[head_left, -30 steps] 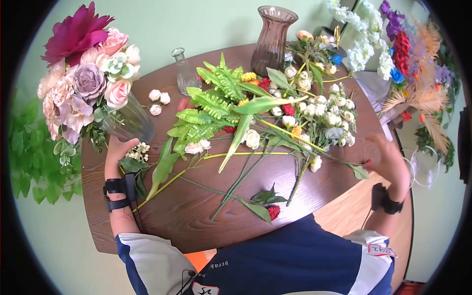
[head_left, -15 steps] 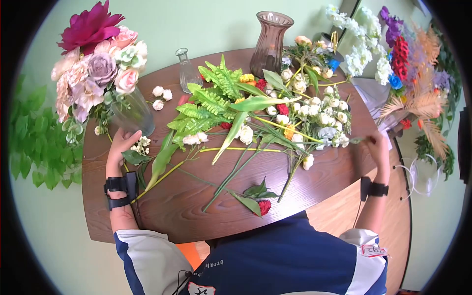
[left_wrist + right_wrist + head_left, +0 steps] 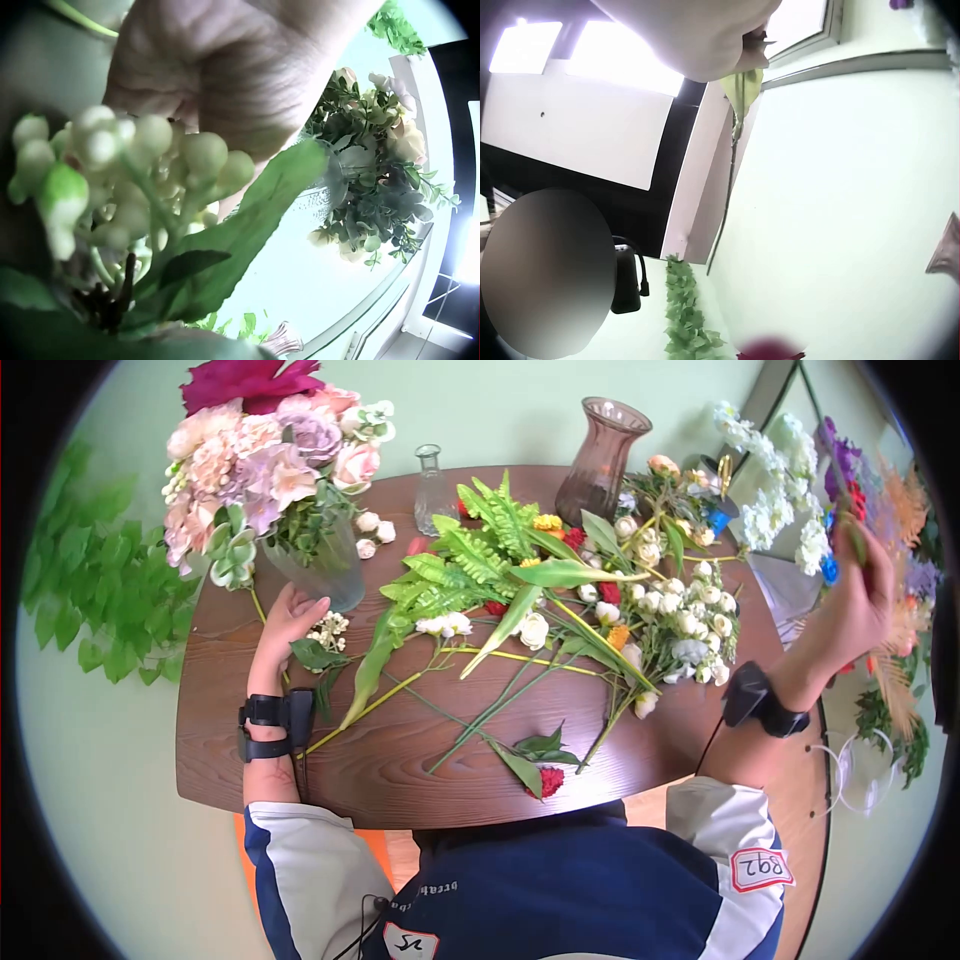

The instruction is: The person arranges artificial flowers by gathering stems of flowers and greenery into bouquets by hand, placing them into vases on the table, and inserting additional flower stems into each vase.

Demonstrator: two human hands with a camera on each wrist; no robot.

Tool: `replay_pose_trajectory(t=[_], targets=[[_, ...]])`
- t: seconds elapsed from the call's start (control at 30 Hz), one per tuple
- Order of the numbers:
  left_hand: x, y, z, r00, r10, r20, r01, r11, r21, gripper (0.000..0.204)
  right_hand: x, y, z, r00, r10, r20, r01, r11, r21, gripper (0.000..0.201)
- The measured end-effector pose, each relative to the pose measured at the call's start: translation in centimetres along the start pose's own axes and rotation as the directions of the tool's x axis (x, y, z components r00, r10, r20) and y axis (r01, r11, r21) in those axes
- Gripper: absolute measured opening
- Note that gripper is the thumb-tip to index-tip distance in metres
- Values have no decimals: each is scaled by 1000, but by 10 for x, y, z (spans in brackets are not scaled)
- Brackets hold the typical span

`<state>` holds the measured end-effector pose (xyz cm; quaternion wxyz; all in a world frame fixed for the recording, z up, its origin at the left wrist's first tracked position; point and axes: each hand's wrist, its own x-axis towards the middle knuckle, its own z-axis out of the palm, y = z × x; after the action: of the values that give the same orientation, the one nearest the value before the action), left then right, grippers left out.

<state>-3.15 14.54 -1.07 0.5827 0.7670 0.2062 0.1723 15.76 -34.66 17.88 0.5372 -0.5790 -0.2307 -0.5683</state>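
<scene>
R. hand [image 3: 855, 595] up high, well off to the right of the fern [image 3: 445, 580], pinching a leafy stem [image 3: 853, 540]!

L. hand [image 3: 288, 622] is left of the fern, down at the foot of the glass vase [image 3: 335, 565] w/ the big pink-&-purple bouquet [image 3: 275, 480]; thumb's out, but fingers are partly hidden, so can't tell if it grips or just touches. White berry sprig [image 3: 150, 172] sits by that hand, left of the fern too. Small clear bottle [image 3: 435, 500] stands behind the fern, brown-tinted vase [image 3: 598, 465] behind & to the right. White roses [image 3: 690, 620] lie right of it, loose green stems [image 3: 490, 710] in front, plus a red flower [image 3: 546, 783] near the table [image 3: 380, 790] edge, front-right of the fern.
</scene>
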Motion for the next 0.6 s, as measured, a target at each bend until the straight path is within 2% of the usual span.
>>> replay_pose_trajectory(t=[0.03,0.07,0.1,0.13,0.17,0.2,0.23,0.27,0.3,0.33,0.37,0.43,0.47,0.53,0.57,0.6], targets=[[-4,3,0,1000,-1,-14,1,1000,2,59,-11,-4,7,995,-23,98,27,999,-38,16],[-8,9,1,993,22,-119,-16,999,48,54,-23,-12,18,978,16,210,-18,1000,4,21],[-10,12,-1,974,52,-221,-32,995,97,49,-31,-15,21,923,43,383,-34,999,-29,26],[-6,8,-6,930,212,-299,-140,959,245,32,-39,-16,27,845,147,514,-187,982,28,27],[-7,11,-13,927,218,-305,-143,958,249,32,-37,-18,28,680,267,683,-256,959,-120,21],[-10,15,-21,835,318,-449,-184,931,317,24,-40,-21,33,515,242,822,-244,961,-130,21],[-15,17,-28,715,408,-568,-207,899,386,16,-43,-25,38,321,212,923,-228,963,-142,23],[-21,29,-23,592,499,-633,-378,865,329,9,-45,-23,41,188,219,957,-257,952,-168,24],[-29,42,-17,447,556,-700,-541,792,284,13,-46,-22,45,51,217,975,-279,940,-195,26],[-37,46,-20,436,587,-682,-574,765,292,18,-49,-26,50,9,253,967,-405,886,-228,24],[-45,53,-17,433,584,-687,-571,767,292,18,-58,-23,54,11,234,972,-453,868,-204,22],[-63,72,6,484,686,-543,-641,700,313,20,-71,-23,61,-41,198,979,-612,770,-181,20],[-69,82,21,505,742,-441,-675,658,334,16,-76,-29,64,-45,194,980,-615,768,-180,20],[-81,94,48,578,804,-139,-704,577,414,8,-84,-50,69,6,283,959,-802,575,-164,16],[-83,98,62,599,799,45,-755,545,365,9,-90,-63,71,6,313,950,-865,478,-152,17],[-84,102,76,616,771,164,-779,564,275,15,-94,-66,68,-32,229,973,-894,428,-130,20]])
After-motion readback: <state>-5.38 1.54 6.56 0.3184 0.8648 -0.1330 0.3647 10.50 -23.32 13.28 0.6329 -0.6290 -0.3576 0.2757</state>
